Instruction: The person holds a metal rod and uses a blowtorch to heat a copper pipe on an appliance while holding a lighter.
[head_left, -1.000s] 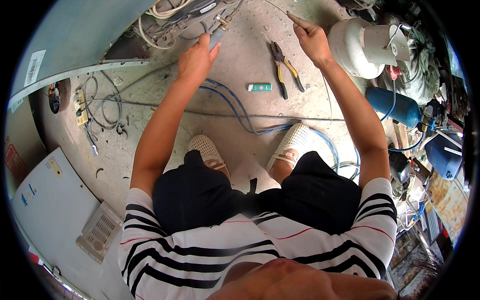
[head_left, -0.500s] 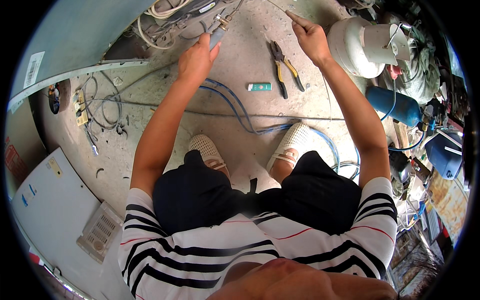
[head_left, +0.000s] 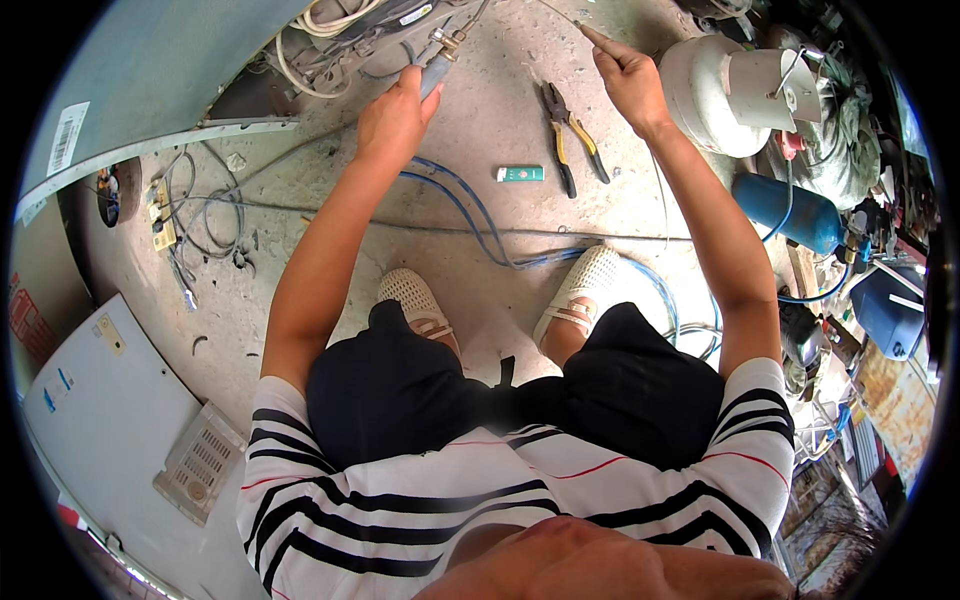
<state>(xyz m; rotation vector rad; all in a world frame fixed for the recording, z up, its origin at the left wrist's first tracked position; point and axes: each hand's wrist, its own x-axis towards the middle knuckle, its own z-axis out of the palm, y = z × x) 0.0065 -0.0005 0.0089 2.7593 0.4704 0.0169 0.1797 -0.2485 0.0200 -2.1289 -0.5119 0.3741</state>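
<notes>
Brazing at the unit's pipes
Left hand (head_left: 395,115) grips a torch handle (head_left: 432,75); right hand (head_left: 630,80) pinches a thin rod (head_left: 560,12). Flame could scorch nearby white cables (head_left: 320,25).

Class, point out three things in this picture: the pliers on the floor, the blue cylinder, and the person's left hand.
pliers (head_left: 572,145), head view, on the crossed handles.
blue cylinder (head_left: 785,212), head view, on its side wall.
left hand (head_left: 392,118), head view, on the back of the hand.
</notes>
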